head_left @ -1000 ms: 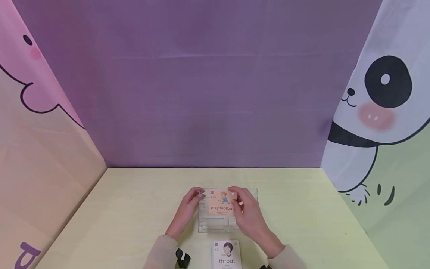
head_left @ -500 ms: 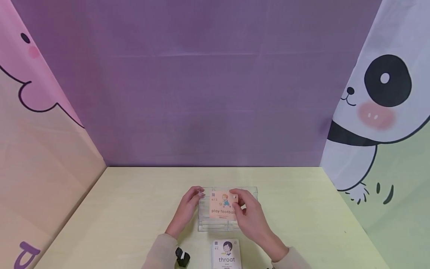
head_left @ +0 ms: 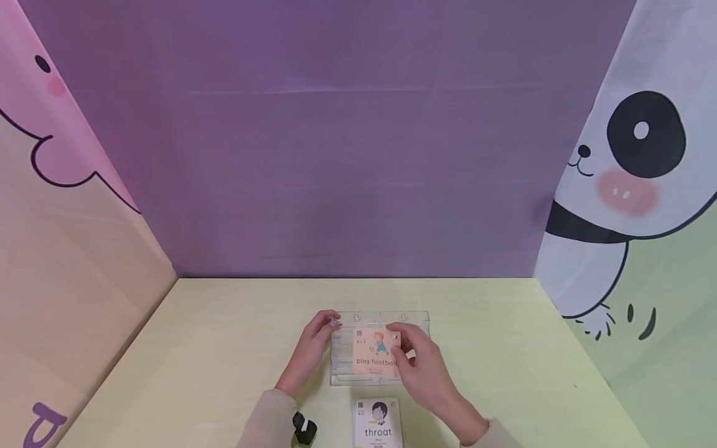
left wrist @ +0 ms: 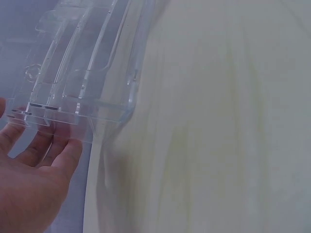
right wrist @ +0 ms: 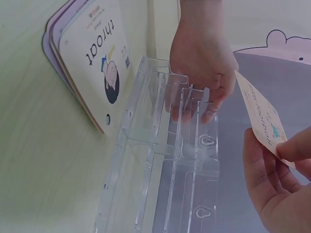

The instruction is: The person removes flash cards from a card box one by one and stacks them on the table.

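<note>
A clear plastic tiered rack (head_left: 343, 354) stands on the table, with stepped slots and keyhole openings along its back. My left hand (head_left: 310, 350) grips its left side; the left wrist view shows the fingers curled behind the clear wall (left wrist: 73, 109). Between thumb and fingers, my right hand (head_left: 421, 367) pinches a peach flashcard (head_left: 371, 350) reading "play football" by its right edge. That card is held in front of the rack in the head view. In the right wrist view the same flashcard (right wrist: 262, 116) is tilted and apart from the slots.
A stack of flashcards (head_left: 378, 424), with "throat" on top, lies just in front of the rack. A black strap piece (head_left: 304, 429) sits by the left sleeve. A purple backdrop (head_left: 353, 155) and printed side panels (head_left: 616, 186) enclose the table (head_left: 224, 348).
My right hand has brought the "play football" card down toward the front of the rack and slightly right. The left hand keeps its grip on the rack's side.
</note>
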A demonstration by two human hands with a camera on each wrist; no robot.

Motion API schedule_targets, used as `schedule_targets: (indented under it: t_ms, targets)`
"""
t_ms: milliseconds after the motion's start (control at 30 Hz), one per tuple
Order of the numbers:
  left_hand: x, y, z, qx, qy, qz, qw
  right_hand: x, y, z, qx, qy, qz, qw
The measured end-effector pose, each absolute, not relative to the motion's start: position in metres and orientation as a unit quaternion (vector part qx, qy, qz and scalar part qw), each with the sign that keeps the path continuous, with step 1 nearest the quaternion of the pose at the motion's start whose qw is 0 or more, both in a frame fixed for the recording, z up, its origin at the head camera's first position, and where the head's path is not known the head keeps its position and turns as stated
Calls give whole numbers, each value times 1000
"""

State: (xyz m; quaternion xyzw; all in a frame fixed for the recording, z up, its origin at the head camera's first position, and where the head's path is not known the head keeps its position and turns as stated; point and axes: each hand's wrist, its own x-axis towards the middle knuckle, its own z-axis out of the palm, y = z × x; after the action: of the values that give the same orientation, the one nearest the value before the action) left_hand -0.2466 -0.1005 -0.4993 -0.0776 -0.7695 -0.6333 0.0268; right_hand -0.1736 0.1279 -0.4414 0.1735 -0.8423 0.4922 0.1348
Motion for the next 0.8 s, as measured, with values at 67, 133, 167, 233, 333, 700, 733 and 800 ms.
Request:
schedule_targets:
  t_ms: [67,133,167,233,333,700,733,800]
  targets:
    - [-247,-101,-500,-73,-772,-631,25,-172,129,-442,172,-843,492,131]
    - [-247,-101,-500,-73,-774,-629,25,-171,129,-443,171,-845,491,129]
    - [-246,-100,-500,-72,-775,-628,25,-170,130,-444,170,-845,491,127]
    - [-246,-100,-499,-71,-776,-626,25,-169,130,-445,170,-845,491,125]
    - [-246,-100,-498,-69,-776,-627,26,-168,132,-448,167,-846,491,121]
    - [-245,-100,-499,-67,-780,-622,27,-162,138,-454,166,-847,492,109]
    - [-246,-100,-498,-66,-782,-620,27,-161,138,-455,167,-848,492,105]
    - [-246,-100,-498,-65,-783,-618,27,-160,140,-456,167,-849,491,97]
